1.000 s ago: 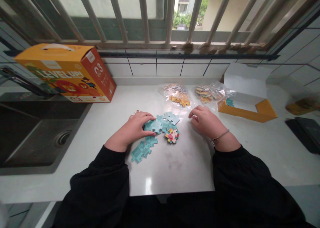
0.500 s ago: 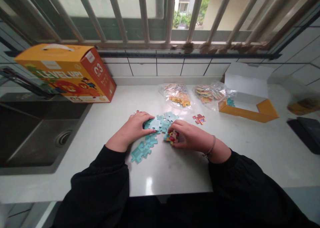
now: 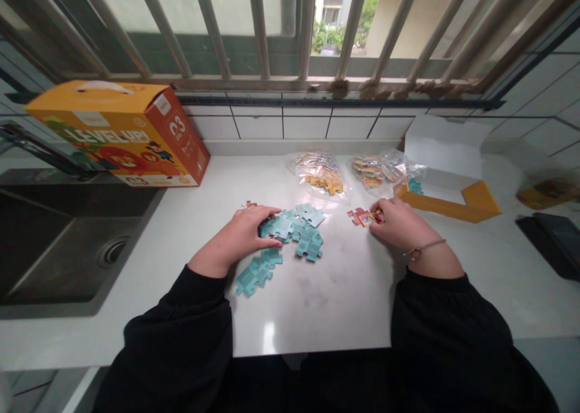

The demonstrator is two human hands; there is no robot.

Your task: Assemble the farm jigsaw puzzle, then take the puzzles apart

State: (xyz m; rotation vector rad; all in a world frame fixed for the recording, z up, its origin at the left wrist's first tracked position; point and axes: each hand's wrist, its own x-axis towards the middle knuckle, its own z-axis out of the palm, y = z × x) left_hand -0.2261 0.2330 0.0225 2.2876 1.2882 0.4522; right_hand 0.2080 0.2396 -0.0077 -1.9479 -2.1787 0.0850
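Observation:
Several teal puzzle pieces lie in a loose pile at the middle of the white counter, with more trailing toward the front left. My left hand rests at the pile's left side, thumb and fingers apart around some pieces; whether it grips any is hidden. To the right, my right hand pinches a red and yellow puzzle piece by its edge. That piece is beside a reddish puzzle piece on the counter, and the two seem to touch or overlap.
Behind the pile lie a clear bag of orange pieces and another bag of pieces. An open yellow box stands behind my right hand. An orange carton and a sink are at the left, a dark phone-like object far right.
My right hand has moved right and slightly back from the teal pile to the reddish piece, carrying a colourful piece. My left hand has barely moved.

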